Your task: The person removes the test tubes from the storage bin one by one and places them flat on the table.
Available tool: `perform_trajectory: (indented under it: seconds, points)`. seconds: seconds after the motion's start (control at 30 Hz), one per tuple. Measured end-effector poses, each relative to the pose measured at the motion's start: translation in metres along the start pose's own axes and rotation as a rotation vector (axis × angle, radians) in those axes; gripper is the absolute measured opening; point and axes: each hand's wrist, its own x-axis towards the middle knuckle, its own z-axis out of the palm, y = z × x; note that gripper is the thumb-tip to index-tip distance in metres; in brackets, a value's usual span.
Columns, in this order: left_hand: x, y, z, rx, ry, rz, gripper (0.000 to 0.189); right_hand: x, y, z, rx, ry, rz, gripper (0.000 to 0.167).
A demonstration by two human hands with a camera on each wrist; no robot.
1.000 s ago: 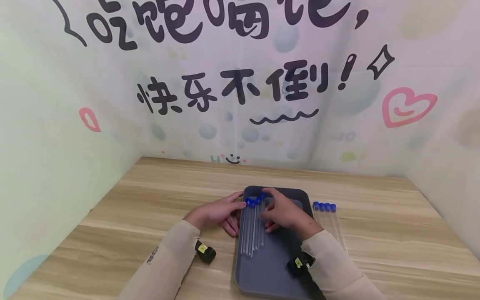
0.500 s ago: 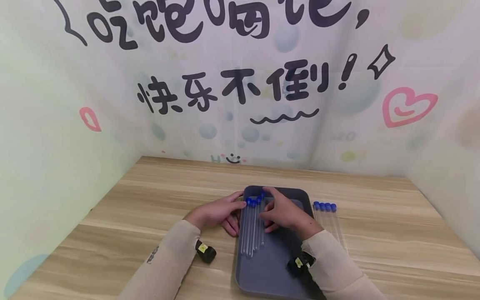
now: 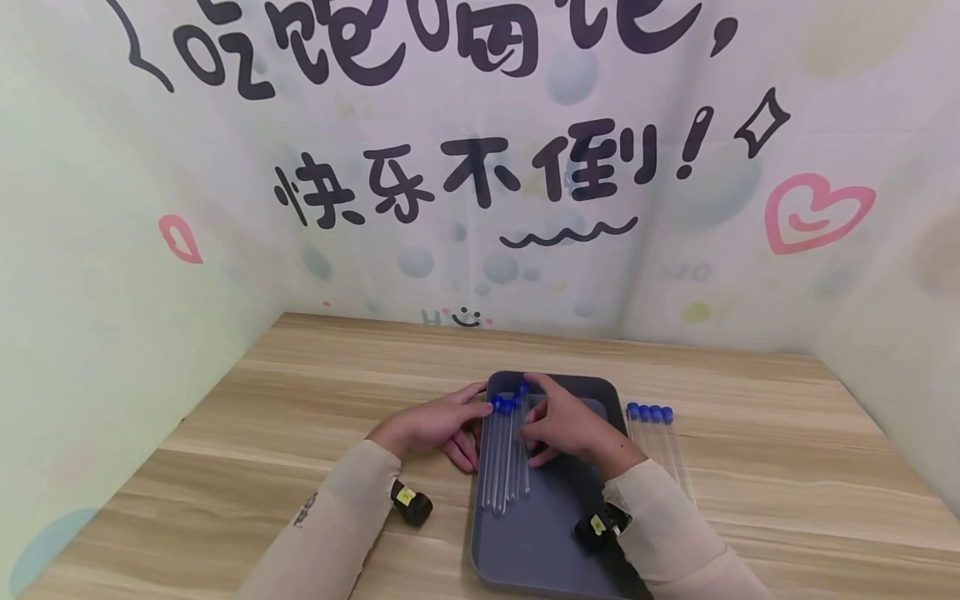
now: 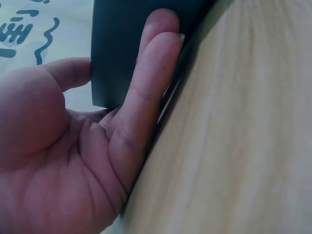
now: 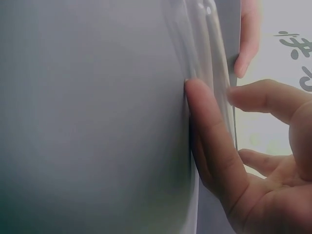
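A grey tray [image 3: 517, 554] lies on the wooden table. Several clear test tubes [image 3: 498, 467] with blue caps lie side by side along its left part. My left hand [image 3: 442, 418] holds the tray's left side, its thumb over the rim and its fingers along the outer wall [image 4: 109, 53]. Over the tray, my right hand [image 3: 566, 421] grips the rightmost tube [image 3: 525, 458], with the index finger at its cap. In the right wrist view, tubes [image 5: 207, 44] pass between the thumb and the other fingers; their caps are out of sight there.
Several more blue-capped test tubes [image 3: 656, 437] lie in a row on the table [image 3: 780, 467], right of the tray and partly behind the right forearm. A printed cloth [image 3: 465, 275] hangs behind the table.
The tube in my right hand has shifted slightly left at its cap, closer to its neighbours, and its lower end slightly right. My left hand and the tray have stayed put.
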Motion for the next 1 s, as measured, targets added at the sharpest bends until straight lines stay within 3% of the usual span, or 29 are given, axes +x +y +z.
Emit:
perform_trajectory:
  seconds: [0.67,1.0]
  points:
    - [-0.001,-0.001,0.001,-0.003,0.005,0.001,0.058,-0.002,-0.005,0.001,0.020,0.051,-0.035,0.089]
    - [-0.002,0.000,0.002,-0.007,0.007,0.002,0.058,-0.007,-0.012,0.005,0.027,0.011,-0.057,0.087]
